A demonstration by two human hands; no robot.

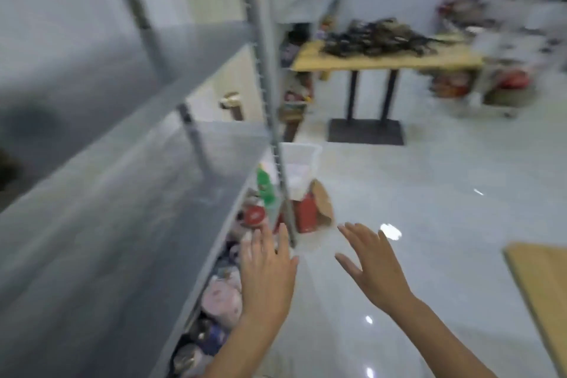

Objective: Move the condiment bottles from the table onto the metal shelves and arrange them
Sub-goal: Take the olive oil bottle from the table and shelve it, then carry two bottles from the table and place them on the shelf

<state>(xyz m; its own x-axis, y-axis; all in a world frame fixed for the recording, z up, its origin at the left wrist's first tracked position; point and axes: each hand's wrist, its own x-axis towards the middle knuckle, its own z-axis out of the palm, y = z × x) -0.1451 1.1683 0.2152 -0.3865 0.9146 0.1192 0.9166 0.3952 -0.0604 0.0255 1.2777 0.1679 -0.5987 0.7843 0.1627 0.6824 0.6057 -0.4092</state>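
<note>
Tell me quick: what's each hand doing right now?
Left hand: open, fingers spread, empty, by the grey metal shelf edge.
Right hand: open, empty, over the floor.

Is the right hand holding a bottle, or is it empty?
Empty. The right hand is open with fingers spread above the white floor, and nothing sits in it. The left hand is open too.

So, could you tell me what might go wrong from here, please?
The left hand is open beside the shelf post, so it could knock the green-capped bottle on the crowded lower shelf. The right hand is empty too. The view is blurred, so misjudged reaches seem likely.
</note>
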